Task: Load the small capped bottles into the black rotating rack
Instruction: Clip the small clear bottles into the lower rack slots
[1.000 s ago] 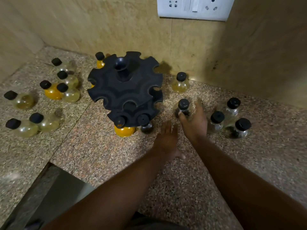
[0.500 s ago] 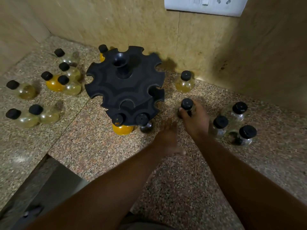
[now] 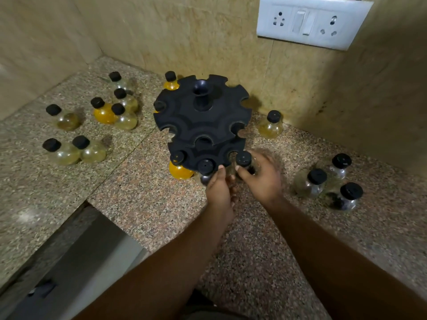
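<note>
The black rotating rack (image 3: 201, 121) stands on the granite counter (image 3: 147, 199) near the back wall. Its lower tier holds an orange-filled bottle (image 3: 179, 168) and a dark bottle (image 3: 205, 168) at the front. My right hand (image 3: 262, 176) is shut on a small black-capped bottle (image 3: 243, 158), held right at a front slot of the lower tier. My left hand (image 3: 219, 188) sits beside it, its fingertips touching the rack's lower rim next to the dark bottle. Loose bottles lie to the left (image 3: 69, 148) and right (image 3: 316, 181).
One yellowish bottle (image 3: 271, 125) stands alone right of the rack. An orange bottle (image 3: 171, 82) sits behind the rack by the wall. A white switch and socket plate (image 3: 309, 21) is on the wall above. The counter's edge drops off at the lower left (image 3: 76, 227).
My right hand closed on the bottle right of the rack and carried it left to the lower tier's front slot. My left hand rose from the counter to the rack's rim.
</note>
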Demonstrator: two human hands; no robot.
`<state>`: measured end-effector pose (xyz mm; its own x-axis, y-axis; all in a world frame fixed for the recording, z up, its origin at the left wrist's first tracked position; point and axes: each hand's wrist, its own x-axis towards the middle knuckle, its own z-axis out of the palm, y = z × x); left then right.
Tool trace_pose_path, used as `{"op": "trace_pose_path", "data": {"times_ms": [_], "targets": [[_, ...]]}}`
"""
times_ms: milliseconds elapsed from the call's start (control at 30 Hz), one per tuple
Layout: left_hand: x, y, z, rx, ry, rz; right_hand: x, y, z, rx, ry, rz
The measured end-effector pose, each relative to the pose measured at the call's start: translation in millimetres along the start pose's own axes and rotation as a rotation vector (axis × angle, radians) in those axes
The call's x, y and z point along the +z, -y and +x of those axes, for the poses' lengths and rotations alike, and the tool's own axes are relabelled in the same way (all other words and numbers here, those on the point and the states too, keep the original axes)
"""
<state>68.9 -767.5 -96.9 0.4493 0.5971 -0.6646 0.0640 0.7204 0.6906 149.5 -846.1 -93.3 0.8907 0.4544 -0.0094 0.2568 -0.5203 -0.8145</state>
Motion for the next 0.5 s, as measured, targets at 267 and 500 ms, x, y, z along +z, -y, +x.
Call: {"op": "trace_pose_path", "data": {"times_ms": [267, 500], "targets": [[-43.7, -35.6, 2.0, -0.11, 0.119, -0.05, 33.8, 18.3, -9.6, -0.046, 0.074, 0.022], [-68.2, -53.3, 7.7, -0.135, 0.186, 0.096, 48.1, 25.4, 0.9, -0.017, 0.06, 0.017]]}}
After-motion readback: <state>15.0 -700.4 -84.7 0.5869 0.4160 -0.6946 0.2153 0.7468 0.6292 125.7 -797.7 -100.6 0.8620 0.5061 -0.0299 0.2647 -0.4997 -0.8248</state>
